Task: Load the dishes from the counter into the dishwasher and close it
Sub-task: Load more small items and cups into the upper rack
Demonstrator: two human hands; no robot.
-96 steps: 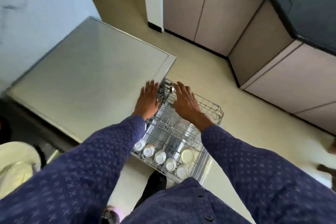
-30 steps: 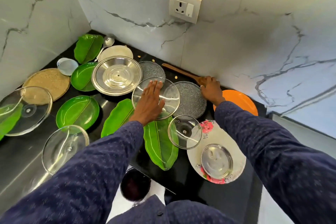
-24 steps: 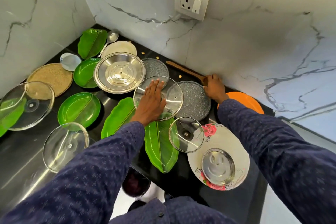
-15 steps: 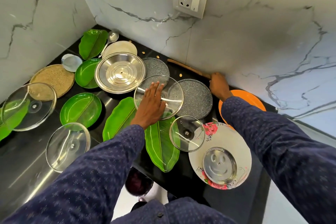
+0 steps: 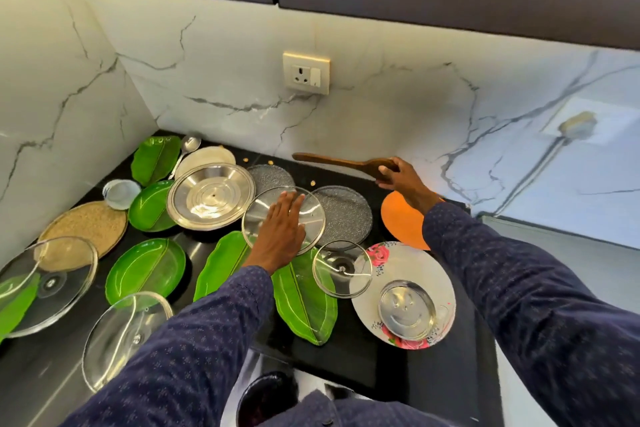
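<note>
right hand (image 5: 394, 174) grips wooden spatula (image 5: 341, 163) lifted at far wall, long axis left-right, free end pointing left | left hand (image 5: 282, 229) flat on glass lid (image 5: 313, 215) mid-counter (image 5: 346, 371) | counts: 4 glass lids, 6 green leaf plates, 2 hands

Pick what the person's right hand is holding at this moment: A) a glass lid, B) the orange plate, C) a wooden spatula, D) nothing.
C: the right hand has its fingers curled round the broad end of the wooden spatula, lifted near the marble wall, while the left hand rests flat on a glass lid.
</note>
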